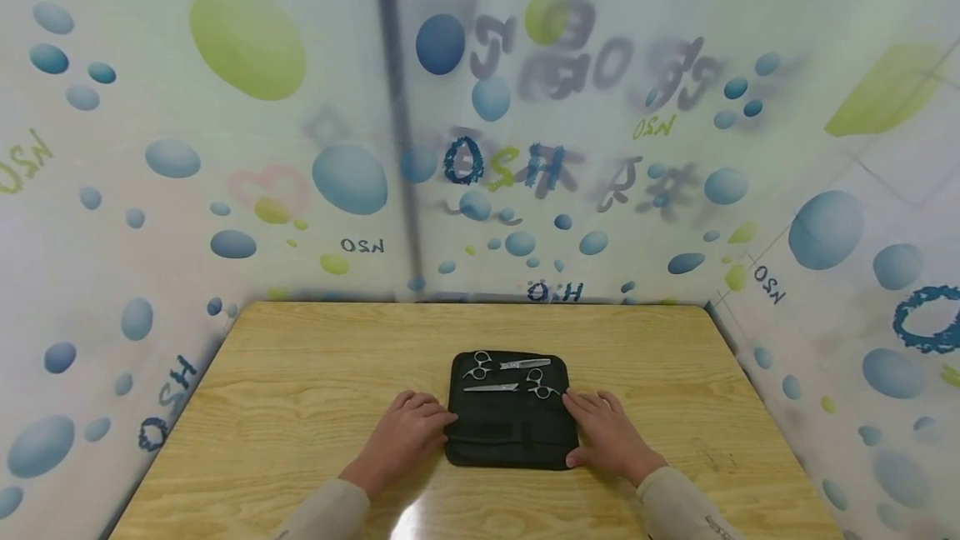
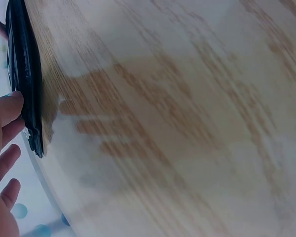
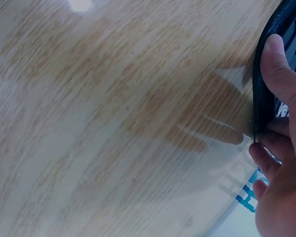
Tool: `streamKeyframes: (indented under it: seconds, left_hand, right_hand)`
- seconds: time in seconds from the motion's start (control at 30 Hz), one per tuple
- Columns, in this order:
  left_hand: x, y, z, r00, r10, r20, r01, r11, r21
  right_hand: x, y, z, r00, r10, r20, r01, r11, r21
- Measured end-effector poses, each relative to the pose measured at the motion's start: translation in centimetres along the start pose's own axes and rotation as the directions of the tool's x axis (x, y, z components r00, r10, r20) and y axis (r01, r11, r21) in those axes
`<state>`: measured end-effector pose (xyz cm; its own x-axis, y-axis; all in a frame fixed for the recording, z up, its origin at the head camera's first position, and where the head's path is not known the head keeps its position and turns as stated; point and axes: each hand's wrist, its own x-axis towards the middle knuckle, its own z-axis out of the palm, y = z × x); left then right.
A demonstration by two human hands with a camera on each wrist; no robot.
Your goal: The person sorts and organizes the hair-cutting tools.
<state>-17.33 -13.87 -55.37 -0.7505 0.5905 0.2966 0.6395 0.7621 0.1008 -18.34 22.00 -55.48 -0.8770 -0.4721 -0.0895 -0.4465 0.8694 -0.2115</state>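
Observation:
A black scissor case (image 1: 495,440) lies opened flat on the table, with hairdressing scissors (image 1: 491,387) and toothed thinning shears (image 1: 525,364) on its upper half. Beside its left edge is my left hand (image 1: 408,432), the fingertips touching that edge. My right hand (image 1: 606,433) rests at the right edge, thumb near the lower corner and fingers farther up. The left wrist view shows the left thumb (image 2: 10,106) against the case's side (image 2: 27,74). Seen from the right wrist, the right thumb (image 3: 276,57) lies over the dark rim (image 3: 262,94).
The wooden table (image 1: 322,365) has a pale wood grain and shiny reflections. Behind and beside it hangs a white curtain (image 1: 285,148) printed with blue and green spots and lettering. A dark vertical pole (image 1: 397,107) shows through at the back.

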Motion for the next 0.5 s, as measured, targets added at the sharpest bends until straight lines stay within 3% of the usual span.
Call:
streamKeyframes:
  seconds: [0.5]
  left_hand:
    - [0.37, -0.26, 0.78, 0.993, 0.084, -0.079, -0.081, 0.996, 0.038]
  right_hand:
    - [0.06, -0.03, 0.07, 1.000, 0.008, -0.004, -0.008, 1.000, -0.005]
